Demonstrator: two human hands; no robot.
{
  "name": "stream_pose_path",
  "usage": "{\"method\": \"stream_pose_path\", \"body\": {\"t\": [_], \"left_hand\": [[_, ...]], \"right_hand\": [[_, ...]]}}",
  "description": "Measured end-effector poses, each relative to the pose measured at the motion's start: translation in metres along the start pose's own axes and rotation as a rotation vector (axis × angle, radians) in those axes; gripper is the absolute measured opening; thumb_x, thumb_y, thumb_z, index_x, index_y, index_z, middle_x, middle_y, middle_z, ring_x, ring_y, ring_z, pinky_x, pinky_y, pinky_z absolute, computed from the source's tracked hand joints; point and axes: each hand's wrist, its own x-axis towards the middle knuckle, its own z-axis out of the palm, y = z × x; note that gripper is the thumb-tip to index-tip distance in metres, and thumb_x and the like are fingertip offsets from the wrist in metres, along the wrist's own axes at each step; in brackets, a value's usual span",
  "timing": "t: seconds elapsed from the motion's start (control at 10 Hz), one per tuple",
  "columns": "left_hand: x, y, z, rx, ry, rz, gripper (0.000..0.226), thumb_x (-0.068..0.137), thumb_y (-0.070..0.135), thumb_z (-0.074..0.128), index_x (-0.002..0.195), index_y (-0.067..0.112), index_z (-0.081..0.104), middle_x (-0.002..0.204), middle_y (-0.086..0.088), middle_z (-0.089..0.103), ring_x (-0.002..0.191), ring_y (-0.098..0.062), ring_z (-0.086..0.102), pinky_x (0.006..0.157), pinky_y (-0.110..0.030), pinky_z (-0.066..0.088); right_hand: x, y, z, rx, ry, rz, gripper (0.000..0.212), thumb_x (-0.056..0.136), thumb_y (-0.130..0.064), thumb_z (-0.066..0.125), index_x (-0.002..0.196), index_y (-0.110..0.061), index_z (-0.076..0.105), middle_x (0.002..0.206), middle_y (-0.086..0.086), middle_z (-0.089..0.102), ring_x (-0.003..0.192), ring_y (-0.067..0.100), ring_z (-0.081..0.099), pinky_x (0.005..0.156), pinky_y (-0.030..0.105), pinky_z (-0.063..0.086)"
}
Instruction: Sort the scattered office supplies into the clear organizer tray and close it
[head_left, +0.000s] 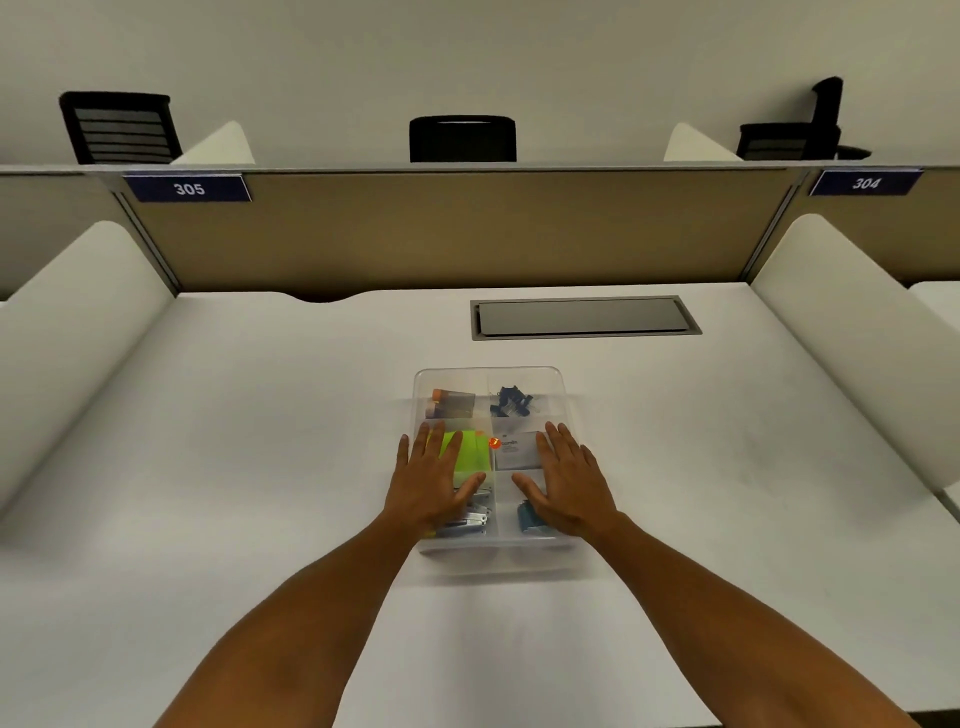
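The clear organizer tray (558, 395) stands in the middle of the white desk, with a clear lid lying on top of it. My left hand (434, 480) lies flat on the lid's left half, fingers spread. My right hand (569, 486) lies flat on the right half in the same way. Through the plastic I see orange-capped items (449, 402) at the far left, dark blue binder clips (511, 400) at the far right, yellow-green sticky notes (470, 452), a white card (517, 449), metal clips (475, 517) and blue items (527, 514) at the near end.
A grey cable hatch (584, 317) is set into the desk behind the tray. White curved dividers (78, 332) (852, 332) stand at both sides and a tan partition (457, 228) closes the back. Black chairs stand beyond it.
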Motion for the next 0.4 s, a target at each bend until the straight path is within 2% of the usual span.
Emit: {"method": "stream_pose_path", "body": {"t": [0.2, 0.3, 0.4], "left_hand": [[0.006, -0.003, -0.014, -0.043, -0.104, 0.02, 0.085, 0.087, 0.074, 0.025, 0.154, 0.024, 0.01, 0.163, -0.005, -0.002, 0.15, -0.027, -0.004, 0.121, -0.048, -0.001], [0.014, -0.01, -0.035, -0.128, -0.104, -0.018, 0.09, 0.087, 0.075, 0.028, 0.154, 0.022, 0.002, 0.163, -0.006, -0.004, 0.15, -0.027, -0.003, 0.121, -0.046, 0.004], [0.02, -0.017, -0.049, -0.117, -0.064, -0.038, 0.092, 0.086, 0.075, 0.027, 0.154, 0.02, 0.001, 0.163, -0.007, -0.002, 0.15, -0.028, -0.002, 0.122, -0.046, 0.005]], "right_hand": [[0.003, -0.002, -0.008, -0.061, -0.01, -0.01, 0.086, 0.09, -0.072, 0.021, 0.155, -0.018, 0.007, 0.164, 0.005, 0.001, 0.151, 0.025, -0.002, 0.121, 0.046, 0.0], [0.012, -0.011, -0.024, -0.028, 0.014, -0.035, 0.088, 0.089, -0.073, 0.024, 0.155, -0.019, 0.005, 0.164, 0.005, -0.002, 0.151, 0.026, -0.005, 0.121, 0.045, -0.002], [0.023, -0.014, -0.035, -0.05, 0.029, -0.064, 0.089, 0.088, -0.074, 0.023, 0.155, -0.018, 0.004, 0.164, 0.006, -0.001, 0.151, 0.025, -0.005, 0.121, 0.045, -0.001]]}}
